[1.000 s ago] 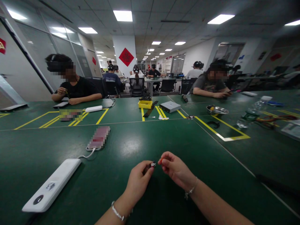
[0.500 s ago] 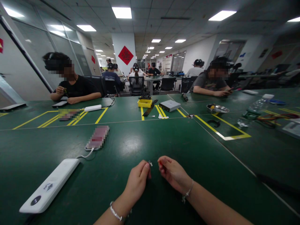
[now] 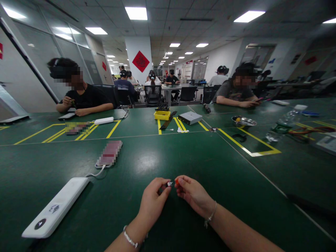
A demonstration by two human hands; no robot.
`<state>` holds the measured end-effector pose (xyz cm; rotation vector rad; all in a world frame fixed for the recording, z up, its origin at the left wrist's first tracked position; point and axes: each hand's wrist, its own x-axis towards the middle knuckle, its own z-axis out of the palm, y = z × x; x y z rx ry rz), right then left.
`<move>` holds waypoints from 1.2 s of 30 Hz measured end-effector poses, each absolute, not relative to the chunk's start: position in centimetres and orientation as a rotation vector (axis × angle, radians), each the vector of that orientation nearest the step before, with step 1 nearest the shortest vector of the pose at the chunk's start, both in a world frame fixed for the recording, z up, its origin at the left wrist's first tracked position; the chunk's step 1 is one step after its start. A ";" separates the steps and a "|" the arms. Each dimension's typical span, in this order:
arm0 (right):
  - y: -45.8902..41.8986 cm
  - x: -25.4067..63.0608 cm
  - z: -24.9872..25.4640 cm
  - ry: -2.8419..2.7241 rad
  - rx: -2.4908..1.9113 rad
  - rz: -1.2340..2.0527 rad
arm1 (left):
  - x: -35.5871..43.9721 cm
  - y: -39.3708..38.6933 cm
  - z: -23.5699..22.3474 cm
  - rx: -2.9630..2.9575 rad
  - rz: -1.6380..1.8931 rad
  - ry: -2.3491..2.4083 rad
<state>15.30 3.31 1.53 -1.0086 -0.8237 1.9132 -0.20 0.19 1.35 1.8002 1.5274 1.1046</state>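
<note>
Just above the green table (image 3: 147, 161), my left hand (image 3: 154, 196) pinches a small metallic and dark piece (image 3: 169, 183) between thumb and fingertips. Its exact kind is too small to make out. Close beside it on the right, my right hand (image 3: 193, 194) holds a small orange-red piece (image 3: 177, 181) at its fingertips, mostly covered by the fingers. A narrow gap separates the two pieces. Each wrist wears a bracelet.
On the left lie a white power bank (image 3: 56, 208) and a phone (image 3: 109, 154) joined by a cable. Further back stand a yellow tray (image 3: 162, 116), a grey box (image 3: 190, 118), a metal bowl (image 3: 244, 121) and a plastic bottle (image 3: 287, 120). Two people sit across the table.
My hands have come slightly closer together. The left fingers have shifted so more of the metallic piece shows, and the orange-red piece is now clearer at my right fingertips.
</note>
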 end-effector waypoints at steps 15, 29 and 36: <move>2.5 13.9 0.6 -0.876 -1.117 1.705 | 0.4 -0.3 1.3 2.129 1.047 1.559; 2.0 15.1 1.1 -0.609 -0.657 2.341 | 0.0 -0.4 1.8 2.232 1.279 1.449; 1.4 14.9 1.3 -0.729 -0.375 2.414 | 0.1 -0.9 1.9 2.253 1.311 1.271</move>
